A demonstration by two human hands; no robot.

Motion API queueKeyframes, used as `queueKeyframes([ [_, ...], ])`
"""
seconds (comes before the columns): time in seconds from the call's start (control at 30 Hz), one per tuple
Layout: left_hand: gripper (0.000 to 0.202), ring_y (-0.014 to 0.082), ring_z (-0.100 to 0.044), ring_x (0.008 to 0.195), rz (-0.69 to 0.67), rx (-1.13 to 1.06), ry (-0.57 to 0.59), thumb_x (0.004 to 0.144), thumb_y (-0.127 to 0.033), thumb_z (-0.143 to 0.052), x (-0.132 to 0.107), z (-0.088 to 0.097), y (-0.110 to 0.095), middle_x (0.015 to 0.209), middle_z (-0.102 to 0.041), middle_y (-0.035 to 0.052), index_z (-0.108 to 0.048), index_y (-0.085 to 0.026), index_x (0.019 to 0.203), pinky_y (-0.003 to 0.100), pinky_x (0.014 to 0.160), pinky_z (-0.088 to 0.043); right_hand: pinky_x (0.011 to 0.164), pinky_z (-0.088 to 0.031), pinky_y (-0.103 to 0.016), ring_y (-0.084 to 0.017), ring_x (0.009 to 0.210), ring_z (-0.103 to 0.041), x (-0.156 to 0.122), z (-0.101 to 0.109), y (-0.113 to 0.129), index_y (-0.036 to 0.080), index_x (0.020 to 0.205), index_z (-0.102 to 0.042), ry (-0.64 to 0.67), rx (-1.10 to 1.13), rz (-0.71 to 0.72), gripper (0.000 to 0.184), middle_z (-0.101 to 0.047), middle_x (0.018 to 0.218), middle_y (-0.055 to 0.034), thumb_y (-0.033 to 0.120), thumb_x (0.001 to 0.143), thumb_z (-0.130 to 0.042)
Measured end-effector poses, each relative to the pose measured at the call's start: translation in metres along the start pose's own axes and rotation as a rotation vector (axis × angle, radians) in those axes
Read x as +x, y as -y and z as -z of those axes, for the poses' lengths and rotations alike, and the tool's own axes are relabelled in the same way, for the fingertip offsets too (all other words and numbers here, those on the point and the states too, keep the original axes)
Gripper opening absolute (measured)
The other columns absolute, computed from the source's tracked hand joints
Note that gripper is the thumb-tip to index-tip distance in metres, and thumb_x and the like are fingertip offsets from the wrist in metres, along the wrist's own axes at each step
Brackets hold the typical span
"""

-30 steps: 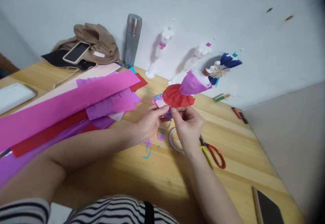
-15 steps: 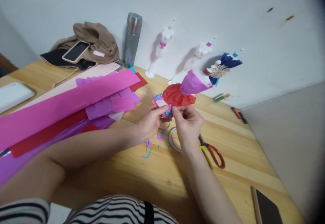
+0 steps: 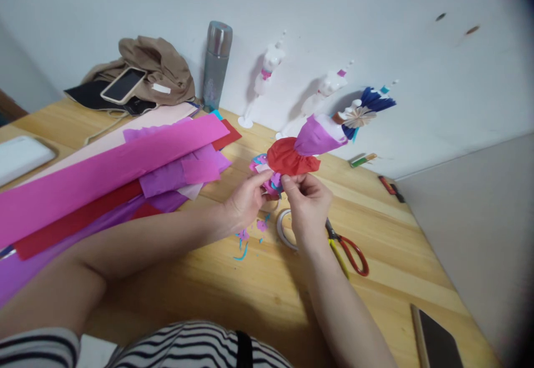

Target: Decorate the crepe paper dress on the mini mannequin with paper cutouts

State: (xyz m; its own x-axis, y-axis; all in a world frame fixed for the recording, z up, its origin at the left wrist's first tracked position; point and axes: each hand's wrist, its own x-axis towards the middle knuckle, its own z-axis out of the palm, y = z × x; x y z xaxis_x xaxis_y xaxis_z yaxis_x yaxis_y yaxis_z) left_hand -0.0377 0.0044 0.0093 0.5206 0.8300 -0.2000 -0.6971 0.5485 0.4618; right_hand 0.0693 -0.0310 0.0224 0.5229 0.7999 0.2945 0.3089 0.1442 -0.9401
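Observation:
My left hand [image 3: 243, 201] and my right hand [image 3: 306, 204] meet over the wooden table [image 3: 233, 290], both pinching a small bunch of pink and purple paper [image 3: 273, 183]. Just beyond the fingers stands a small white mannequin with a red ruffle [image 3: 291, 157], a purple paper skirt [image 3: 317, 134] and a blue paper fan top [image 3: 371, 103]. A roll of tape [image 3: 282, 229] lies under my right hand, with tiny paper scraps [image 3: 246, 240] beside it.
Long pink, red and purple crepe sheets [image 3: 104, 178] cover the left of the table. Red-handled scissors [image 3: 348, 248] lie right of my wrist. Two bare white mannequins [image 3: 267, 73] [image 3: 325, 89], a steel flask [image 3: 216, 64], a tan cloth with a phone [image 3: 123, 85] stand at the back. A dark phone [image 3: 438, 340] lies front right.
My fingers have drawn closer together on the paper bunch, and the left thumb has shifted over it. The arms have hardly moved.

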Motion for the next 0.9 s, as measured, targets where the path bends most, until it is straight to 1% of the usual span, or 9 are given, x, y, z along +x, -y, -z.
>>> queueKeyframes([
  [0.13, 0.013, 0.0124, -0.058, 0.07, 0.024, 0.007, -0.01, 0.083, -0.026, -0.076, -0.001, 0.0, -0.001, 0.079, -0.068, 0.0003, -0.067, -0.017, 0.084, 0.028, 0.068, -0.043, 0.052, -0.038, -0.031, -0.015, 0.052, -0.044, 0.001, 0.001, 0.003, 0.025, 0.066, -0.059, 0.006, 0.052, -0.069, 0.031, -0.053, 0.056, 0.0034, 0.049, 0.067, -0.078],
  [0.2, 0.014, 0.0117, -0.057, 0.068, 0.037, 0.014, -0.009, 0.083, -0.027, -0.076, 0.0, 0.001, -0.001, 0.079, -0.067, 0.0002, -0.066, -0.016, 0.085, 0.028, 0.066, -0.043, 0.053, -0.039, -0.032, -0.015, 0.052, -0.044, 0.001, 0.001, 0.003, 0.025, 0.066, -0.058, 0.019, 0.072, -0.082, 0.031, -0.052, 0.055, 0.0037, 0.048, 0.067, -0.078],
  [0.3, 0.014, 0.0104, -0.055, 0.065, 0.04, 0.016, -0.009, 0.083, -0.025, -0.075, -0.001, 0.0, -0.001, 0.076, -0.065, -0.0004, -0.064, -0.016, 0.082, 0.026, 0.064, -0.044, 0.054, -0.04, -0.032, -0.015, 0.053, -0.045, 0.001, 0.002, -0.001, 0.025, 0.068, -0.058, 0.046, 0.075, -0.063, 0.028, -0.051, 0.056, 0.0034, 0.047, 0.071, -0.076],
  [0.47, 0.014, 0.0105, -0.056, 0.066, 0.027, 0.03, -0.009, 0.082, -0.025, -0.076, -0.001, 0.0, -0.001, 0.076, -0.065, -0.0007, -0.065, -0.017, 0.082, 0.025, 0.064, -0.046, 0.055, -0.039, -0.033, -0.018, 0.057, -0.051, 0.0, 0.007, -0.009, 0.025, 0.075, -0.06, 0.09, 0.017, 0.002, 0.022, -0.052, 0.061, 0.0018, 0.043, 0.079, -0.072],
  [0.6, 0.018, 0.0103, -0.055, 0.062, 0.046, 0.04, -0.008, 0.083, -0.026, -0.076, -0.001, 0.001, -0.002, 0.07, -0.062, -0.0015, -0.062, -0.017, 0.075, 0.026, 0.064, -0.046, 0.056, -0.04, -0.034, -0.018, 0.057, -0.052, 0.002, 0.01, -0.009, 0.025, 0.073, -0.059, 0.119, 0.057, -0.039, 0.023, -0.054, 0.061, 0.0011, 0.043, 0.078, -0.073],
  [0.67, 0.018, 0.0104, -0.055, 0.062, 0.049, 0.04, -0.012, 0.084, -0.026, -0.075, -0.001, 0.001, -0.003, 0.068, -0.061, -0.0014, -0.062, -0.017, 0.073, 0.026, 0.064, -0.046, 0.056, -0.041, -0.034, -0.018, 0.057, -0.051, 0.003, 0.01, -0.006, 0.026, 0.071, -0.06, 0.102, 0.069, -0.062, 0.024, -0.055, 0.06, 0.001, 0.045, 0.075, -0.074],
  [0.77, 0.012, 0.0112, -0.056, 0.064, 0.041, 0.026, -0.019, 0.082, -0.024, -0.074, -0.002, -0.001, -0.003, 0.073, -0.065, -0.0001, -0.066, -0.017, 0.078, 0.026, 0.064, -0.046, 0.056, -0.043, -0.033, -0.018, 0.057, -0.051, 0.001, 0.01, 0.001, 0.026, 0.069, -0.062, 0.069, 0.051, -0.066, 0.024, -0.057, 0.059, 0.0009, 0.046, 0.073, -0.075],
  [0.83, 0.01, 0.0112, -0.055, 0.065, 0.035, 0.017, -0.029, 0.082, -0.024, -0.074, -0.003, -0.002, -0.002, 0.076, -0.066, 0.0005, -0.068, -0.016, 0.081, 0.026, 0.063, -0.045, 0.055, -0.042, -0.032, -0.018, 0.057, -0.05, -0.002, 0.009, 0.005, 0.026, 0.069, -0.064, 0.06, 0.011, -0.035, 0.02, -0.058, 0.06, 0.0009, 0.043, 0.073, -0.074],
  [0.9, 0.011, 0.0111, -0.055, 0.066, 0.033, 0.013, -0.033, 0.082, -0.025, -0.074, -0.004, -0.003, -0.001, 0.077, -0.066, 0.0006, -0.068, -0.016, 0.081, 0.025, 0.063, -0.044, 0.053, -0.038, -0.03, -0.016, 0.055, -0.046, -0.005, 0.009, 0.008, 0.025, 0.07, -0.067, 0.046, -0.055, 0.019, 0.018, -0.057, 0.058, 0.0017, 0.041, 0.074, -0.072],
])
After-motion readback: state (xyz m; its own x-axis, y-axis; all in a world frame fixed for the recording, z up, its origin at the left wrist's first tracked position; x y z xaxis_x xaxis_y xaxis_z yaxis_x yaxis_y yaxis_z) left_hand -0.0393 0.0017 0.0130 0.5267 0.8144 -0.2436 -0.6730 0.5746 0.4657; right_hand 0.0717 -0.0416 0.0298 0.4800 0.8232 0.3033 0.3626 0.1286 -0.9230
